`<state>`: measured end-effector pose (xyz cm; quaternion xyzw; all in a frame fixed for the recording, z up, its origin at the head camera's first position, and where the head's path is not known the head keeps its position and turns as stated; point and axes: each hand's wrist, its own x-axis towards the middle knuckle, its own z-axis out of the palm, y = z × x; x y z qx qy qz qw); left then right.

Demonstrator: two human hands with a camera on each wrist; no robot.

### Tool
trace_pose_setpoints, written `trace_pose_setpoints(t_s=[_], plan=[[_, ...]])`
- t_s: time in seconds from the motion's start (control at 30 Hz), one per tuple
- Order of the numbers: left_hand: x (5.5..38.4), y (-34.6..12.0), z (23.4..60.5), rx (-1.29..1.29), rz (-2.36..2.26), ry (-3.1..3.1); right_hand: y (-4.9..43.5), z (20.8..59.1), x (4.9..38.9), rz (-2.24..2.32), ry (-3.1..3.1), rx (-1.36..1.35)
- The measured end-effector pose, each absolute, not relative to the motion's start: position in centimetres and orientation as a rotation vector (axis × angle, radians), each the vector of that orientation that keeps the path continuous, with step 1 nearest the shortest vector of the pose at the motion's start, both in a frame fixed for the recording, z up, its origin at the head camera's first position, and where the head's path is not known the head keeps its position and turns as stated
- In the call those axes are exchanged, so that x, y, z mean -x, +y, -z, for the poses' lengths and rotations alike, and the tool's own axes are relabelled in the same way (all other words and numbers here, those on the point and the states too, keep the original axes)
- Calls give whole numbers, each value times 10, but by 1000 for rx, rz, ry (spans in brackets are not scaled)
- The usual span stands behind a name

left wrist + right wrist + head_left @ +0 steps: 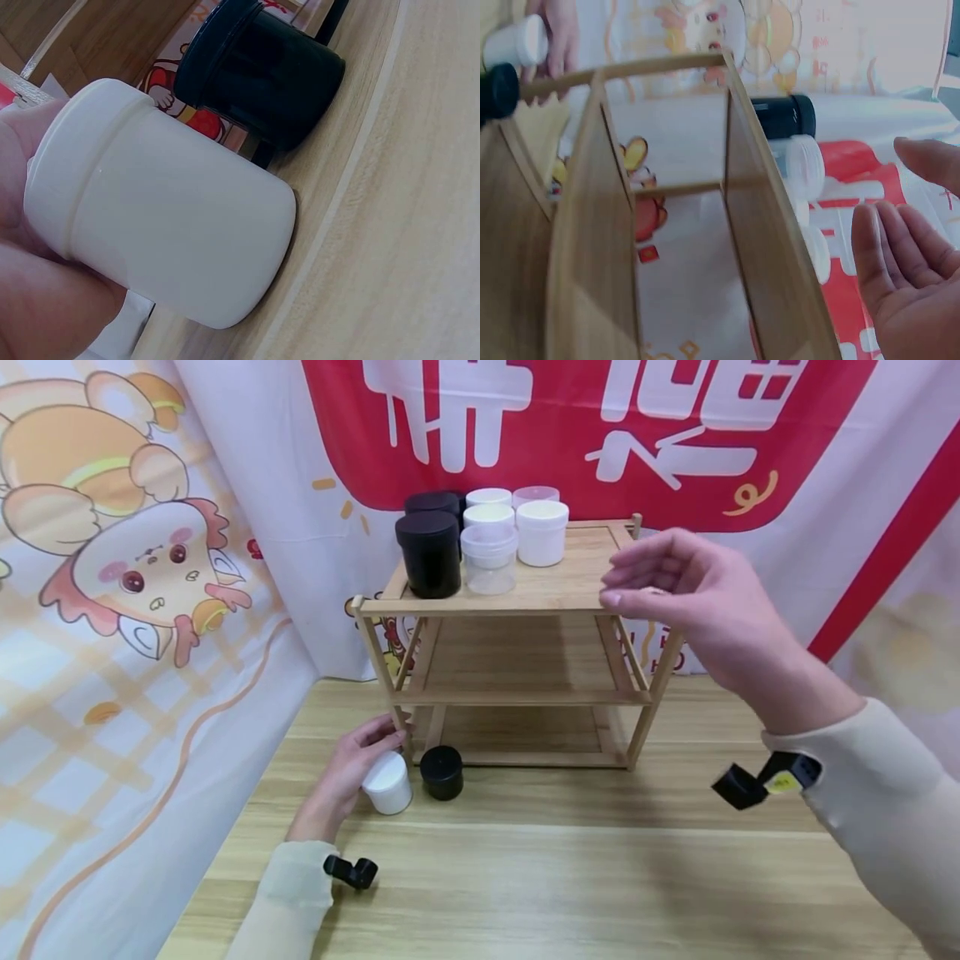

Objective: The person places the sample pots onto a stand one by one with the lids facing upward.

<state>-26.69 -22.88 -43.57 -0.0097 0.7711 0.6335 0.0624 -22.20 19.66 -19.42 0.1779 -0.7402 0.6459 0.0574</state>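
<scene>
In the head view my left hand (350,768) is at the white screw-lid jar (388,787), by the rack's front left leg. The left wrist view has the white jar (172,210) close up, the hand holding it around the lid; some fingers are hidden. A short black jar (442,774) stands just right of it on the table. My right hand (686,581) hovers at the right front corner of the wooden rack (525,697). Its fingers are loosely bent, thumb apart from them, nothing between, as the right wrist view's hand (911,262) confirms.
On the rack's top shelf stand black jars (431,556), white jars (542,533) and clear jars (490,560), grouped at the left and middle. Two lower shelves sit beneath. A printed cloth (150,710) closes the left side, and a red banner (570,443) hangs behind.
</scene>
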Motion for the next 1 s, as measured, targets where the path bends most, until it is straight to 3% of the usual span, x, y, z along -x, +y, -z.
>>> trace_pose_setpoints(t_s=[0.17,0.33,0.63,1.0], plan=[[266,-229,433,21,-1912,2329,187,221,200,-1827,-2372,-566],[267,-229,431,22,-1910,2330,171,277,193,-1959,-2290,-691],[264,-228,438,38,-1903,2341,134,367,213,-2162,-2286,-660],[266,-227,437,32,-1895,2353,98,423,242,-2133,-2428,-574]])
